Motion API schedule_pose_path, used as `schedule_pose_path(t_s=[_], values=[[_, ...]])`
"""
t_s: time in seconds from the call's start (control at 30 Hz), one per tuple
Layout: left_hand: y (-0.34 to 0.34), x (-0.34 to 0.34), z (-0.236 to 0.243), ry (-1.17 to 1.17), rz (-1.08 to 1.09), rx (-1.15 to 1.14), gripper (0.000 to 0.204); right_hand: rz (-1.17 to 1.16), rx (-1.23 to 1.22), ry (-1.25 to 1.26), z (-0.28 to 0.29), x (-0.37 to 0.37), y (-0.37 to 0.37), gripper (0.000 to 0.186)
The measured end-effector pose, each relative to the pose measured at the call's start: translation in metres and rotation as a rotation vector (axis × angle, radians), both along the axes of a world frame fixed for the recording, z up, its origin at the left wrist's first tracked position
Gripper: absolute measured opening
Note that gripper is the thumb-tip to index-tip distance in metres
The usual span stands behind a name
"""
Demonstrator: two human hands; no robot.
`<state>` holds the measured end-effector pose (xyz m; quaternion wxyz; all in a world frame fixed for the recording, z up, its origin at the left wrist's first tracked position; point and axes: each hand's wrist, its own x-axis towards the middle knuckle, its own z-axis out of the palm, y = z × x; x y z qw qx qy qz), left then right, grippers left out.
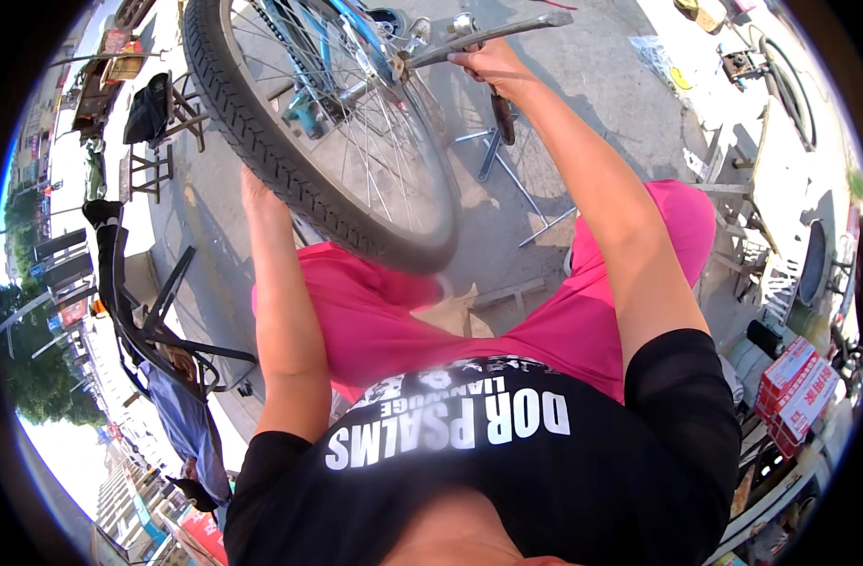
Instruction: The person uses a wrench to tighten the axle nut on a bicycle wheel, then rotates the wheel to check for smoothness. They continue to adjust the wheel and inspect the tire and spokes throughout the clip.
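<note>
A bicycle wheel (309, 203) with a black knobbly tyre and thin spokes stands tilted in front of me, its lower part blurred. Blue frame parts (356, 21) and a dark chain show behind its spokes. My left hand (258, 191) is beside the tyre's left side, its fingers hidden behind the rubber. My right hand (495, 72) is closed around a tool with a dark brown handle (503, 117), which sticks out below my fist; its head is hidden. Touching or just above my fingers, a long grey metal bar (530, 33) runs from near the wheel's hub to the upper right.
Metal rods (526, 193) lie on the concrete beyond my knees. Wooden stools (148, 170) stand at the left, near a seated person in blue (181, 415). On the right are red-and-white boxes (795, 387), a wooden bench (733, 189) and a loose tyre (792, 94).
</note>
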<state>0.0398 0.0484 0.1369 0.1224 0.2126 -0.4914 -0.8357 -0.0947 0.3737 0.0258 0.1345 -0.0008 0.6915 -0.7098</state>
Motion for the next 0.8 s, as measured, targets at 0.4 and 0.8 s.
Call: schedule_pose_path(t_s=[0.4, 0.8], values=[[-0.065, -0.021, -0.036, 0.016, -0.110, 0.333, 0.037, 0.057, 0.025, 0.116, -0.009, -0.020, -0.013, 0.024], [-0.032, -0.028, -0.016, -0.053, -0.079, 0.253, 0.040, 0.188, -0.278, 0.143, -0.016, -0.047, -0.015, 0.011]])
